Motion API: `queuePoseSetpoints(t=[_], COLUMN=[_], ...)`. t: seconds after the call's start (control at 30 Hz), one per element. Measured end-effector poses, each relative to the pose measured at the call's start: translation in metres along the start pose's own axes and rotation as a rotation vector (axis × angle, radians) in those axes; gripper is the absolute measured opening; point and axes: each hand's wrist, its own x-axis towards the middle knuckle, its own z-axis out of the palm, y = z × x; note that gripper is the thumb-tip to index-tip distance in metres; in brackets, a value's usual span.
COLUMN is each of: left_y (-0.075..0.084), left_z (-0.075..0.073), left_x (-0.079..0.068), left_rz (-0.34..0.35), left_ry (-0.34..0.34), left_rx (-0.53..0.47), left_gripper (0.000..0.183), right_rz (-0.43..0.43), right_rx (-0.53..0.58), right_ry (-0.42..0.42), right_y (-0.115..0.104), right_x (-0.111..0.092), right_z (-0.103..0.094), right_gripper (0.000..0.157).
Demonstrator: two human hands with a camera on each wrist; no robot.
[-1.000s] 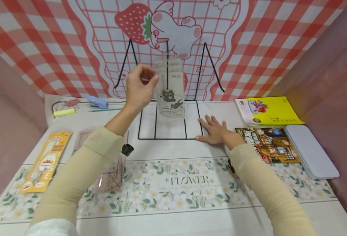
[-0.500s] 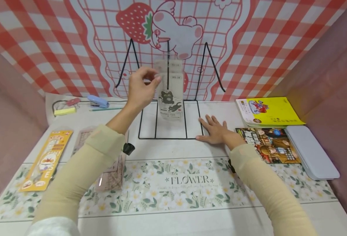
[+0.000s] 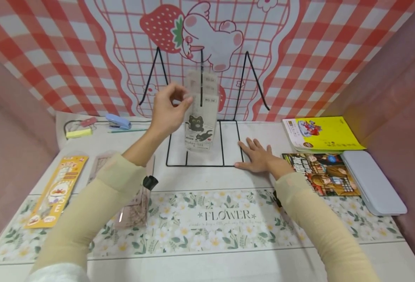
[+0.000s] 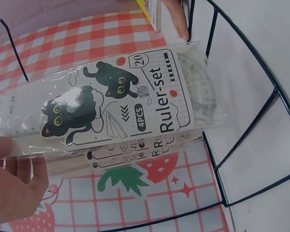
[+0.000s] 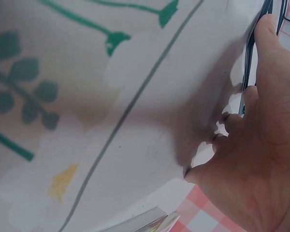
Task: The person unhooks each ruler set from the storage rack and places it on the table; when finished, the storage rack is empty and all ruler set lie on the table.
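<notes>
My left hand pinches the side edge of the front ruler set, a clear packet printed with black cats. In the left wrist view its "Ruler-set" card faces the camera, with thumb and fingers at one end. Further ruler sets hang behind it on the middle arm of a black wire rack. Whether the front packet's top is still on that arm, I cannot tell. On the right, my right hand lies spread on the table, touching the side wire of the rack's base.
A yellow book, a comic-style booklet and a pale case lie at right. At left are an orange packet, a pinkish packet, a blue stapler and a yellow block. Two outer rack arms stick out.
The front ruler set has come forward and lower, apart from those behind, and tilts slightly. My left hand has shifted a little with it. The right hand stays in place.
</notes>
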Motion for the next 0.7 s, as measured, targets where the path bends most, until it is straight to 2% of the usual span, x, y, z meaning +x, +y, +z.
queuePoseSetpoints(t=[0.27, 0.43, 0.7], left_y=[0.009, 0.016, 0.023], left_z=[-0.015, -0.021, -0.028], left_x=[-0.018, -0.027, -0.045], left_rz=[0.023, 0.045, 0.001], left_ry=[-0.071, -0.084, -0.123], left_rx=[0.023, 0.018, -0.013], left_gripper=[0.021, 0.02, 0.022], right_rz=[-0.004, 0.001, 0.006], right_rx=[0.0, 0.004, 0.006], right_ry=[0.007, 0.007, 0.0], right_y=[-0.001, -0.001, -0.001], right_x=[-0.002, -0.003, -0.001], right_z=[-0.001, -0.002, -0.001], right_gripper=[0.09, 0.091, 0.091])
